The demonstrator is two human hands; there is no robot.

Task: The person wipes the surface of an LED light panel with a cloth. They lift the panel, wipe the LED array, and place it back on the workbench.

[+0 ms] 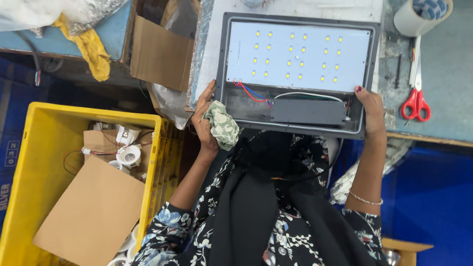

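At the near edge of the worktop (443, 74), a person seen from above holds a flat rectangular lamp panel (295, 74) with a dark grey frame, one hand on each short side. Its white board, dotted with small yellow light chips, fills the far part of the panel; nearer the person, a dark driver box (308, 111) sits inside the frame with red and blue wires (251, 92) running to the board's corner. The left hand (204, 118) curls around the panel's left edge, fingers closed on the frame, with a crumpled green patterned cloth (222, 124) bunched against the palm and touching the panel's near left corner. The right hand (372, 111) grips the panel's right edge, thumb lying over the frame's rim and fingers hidden behind it. Just right of the panel, red-handled scissors (416, 96) lie on the worktop, and a roll of tape (422, 16) stands beyond them, past the panel's far right corner. Well to the left of the panel and lower down, a yellow crate (44, 148) holds small white lamp fittings and a sheet of brown cardboard (91, 212).
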